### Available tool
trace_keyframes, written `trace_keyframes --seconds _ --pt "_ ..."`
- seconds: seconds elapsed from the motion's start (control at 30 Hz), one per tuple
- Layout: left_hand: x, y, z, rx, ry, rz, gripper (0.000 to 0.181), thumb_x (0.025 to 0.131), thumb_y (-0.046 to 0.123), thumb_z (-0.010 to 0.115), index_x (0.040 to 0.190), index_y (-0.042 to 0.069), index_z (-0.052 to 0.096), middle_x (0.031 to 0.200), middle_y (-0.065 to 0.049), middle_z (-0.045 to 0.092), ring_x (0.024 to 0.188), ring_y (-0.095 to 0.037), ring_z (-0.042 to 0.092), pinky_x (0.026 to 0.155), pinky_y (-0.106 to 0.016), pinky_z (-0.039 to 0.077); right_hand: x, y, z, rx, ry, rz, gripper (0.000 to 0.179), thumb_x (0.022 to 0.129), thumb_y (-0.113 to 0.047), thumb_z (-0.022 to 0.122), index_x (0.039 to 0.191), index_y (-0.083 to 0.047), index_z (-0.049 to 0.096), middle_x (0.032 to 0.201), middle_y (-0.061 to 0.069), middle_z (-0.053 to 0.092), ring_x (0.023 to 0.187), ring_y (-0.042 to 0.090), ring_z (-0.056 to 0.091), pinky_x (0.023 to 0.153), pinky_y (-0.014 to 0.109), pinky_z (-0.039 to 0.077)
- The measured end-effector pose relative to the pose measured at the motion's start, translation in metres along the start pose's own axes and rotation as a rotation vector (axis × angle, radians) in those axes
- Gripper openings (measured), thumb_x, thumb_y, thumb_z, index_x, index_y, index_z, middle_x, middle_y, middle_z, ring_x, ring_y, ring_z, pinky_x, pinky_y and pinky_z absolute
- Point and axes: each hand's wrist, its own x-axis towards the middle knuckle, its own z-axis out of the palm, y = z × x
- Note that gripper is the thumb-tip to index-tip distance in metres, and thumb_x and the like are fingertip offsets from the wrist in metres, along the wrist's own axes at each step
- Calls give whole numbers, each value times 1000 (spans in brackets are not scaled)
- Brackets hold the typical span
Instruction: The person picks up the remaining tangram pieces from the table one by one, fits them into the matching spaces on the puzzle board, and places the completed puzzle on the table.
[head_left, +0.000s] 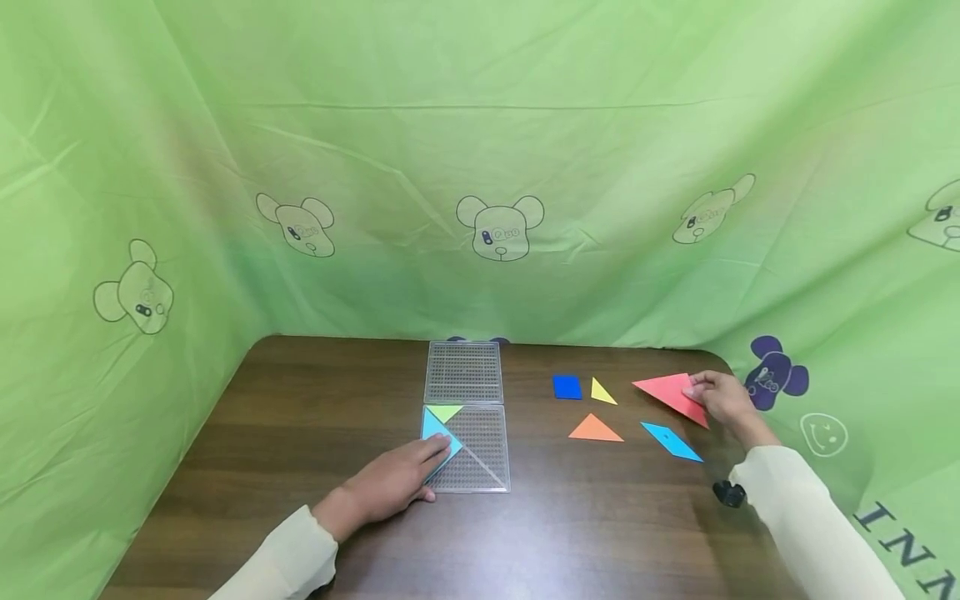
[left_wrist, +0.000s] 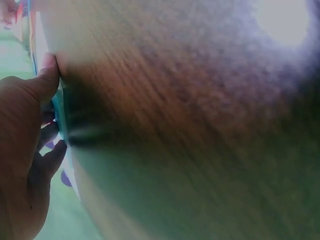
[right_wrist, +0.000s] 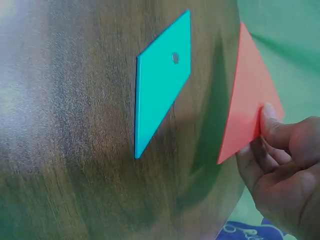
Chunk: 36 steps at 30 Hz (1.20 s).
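My right hand (head_left: 722,398) pinches a large red triangle (head_left: 672,393) between thumb and fingers; in the right wrist view the triangle (right_wrist: 252,95) is tilted up off the table, casting a shadow. My left hand (head_left: 397,477) rests its fingers on a light-blue triangle (head_left: 441,433) in the near clear plastic tray (head_left: 483,429), its thumb at the tray's front edge. A small green triangle (head_left: 446,412) lies in that tray's upper left, beside the light-blue one. Near my right hand lies a blue parallelogram (head_left: 672,442) with a small hole, also plain in the right wrist view.
A second clear gridded tray (head_left: 463,372) adjoins the first at the back. Right of the trays lie a dark-blue square (head_left: 567,387), a small yellow triangle (head_left: 602,392) and an orange triangle (head_left: 596,428). A black object (head_left: 728,493) sits by the right sleeve. Green cloth hangs around the table.
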Motion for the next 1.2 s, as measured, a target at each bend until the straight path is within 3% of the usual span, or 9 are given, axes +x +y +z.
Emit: trace_keyframes --seconds 0.13,0.4,0.6,0.8,1.2 --pt "1 1 -1 -2 -8 -2 67 103 39 57 154 -2 42 163 -16 39 150 -33 41 119 -44 41 -3 -9 1 136 11 -15 42 101 -10 62 132 17 53 96 8 75 74 -2 62 66 21 57" --pt "-2 0 -1 -58 -21 -25 67 104 38 57 156 -1 40 164 -16 36 151 -34 39 118 -45 42 -8 -36 7 469 -43 -24 47 102 -5 60 136 22 41 91 -15 65 79 -7 66 75 20 61" --pt "-1 0 -1 -84 -36 -37 68 104 39 55 157 0 38 165 -15 36 152 -33 38 119 -44 41 -14 -51 9 706 -76 54 35 99 -8 67 128 5 51 85 -18 71 81 -3 71 75 21 61" --pt "-2 1 -2 -82 -26 -30 68 104 40 55 156 -1 38 164 -15 37 151 -33 39 118 -44 42 -22 -67 9 745 -109 26 26 99 -10 68 122 -6 56 87 -18 72 82 -1 71 76 21 61" --pt "-2 -1 2 -59 -36 -35 67 104 40 55 157 1 39 166 -14 35 153 -31 36 119 -43 40 -36 -99 20 749 -168 -12 38 98 -9 70 129 3 52 89 -17 72 85 -3 70 74 20 61"
